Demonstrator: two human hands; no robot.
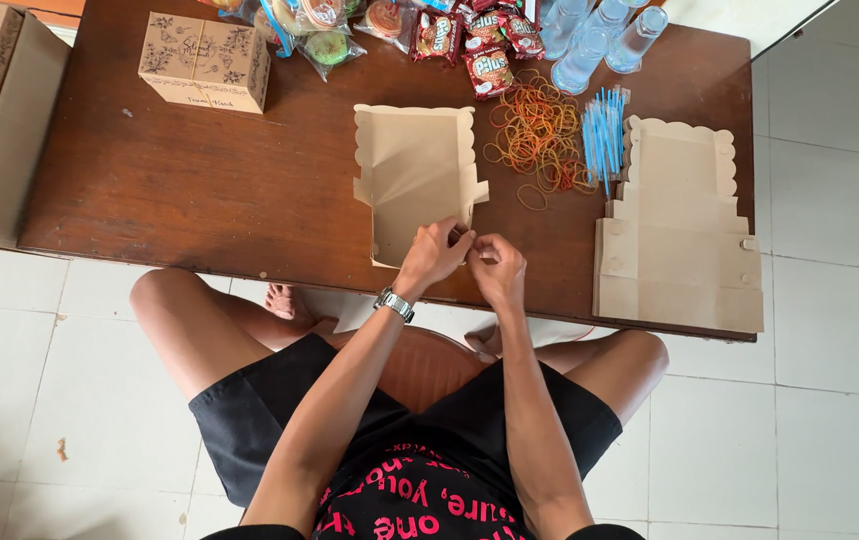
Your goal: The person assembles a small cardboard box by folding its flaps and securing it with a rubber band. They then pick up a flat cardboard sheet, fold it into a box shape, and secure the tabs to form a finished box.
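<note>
A half-folded tan cardboard box with scalloped lid edges lies on the brown wooden table right in front of me. My left hand, with a wristwatch, pinches the box's near right corner. My right hand is next to it, fingers closed on the same corner flap. Both hands meet at the table's near edge.
A stack of flat box blanks lies at the right. A pile of rubber bands, blue straws, snack packets and water cups sit at the far side. A finished printed box stands at far left.
</note>
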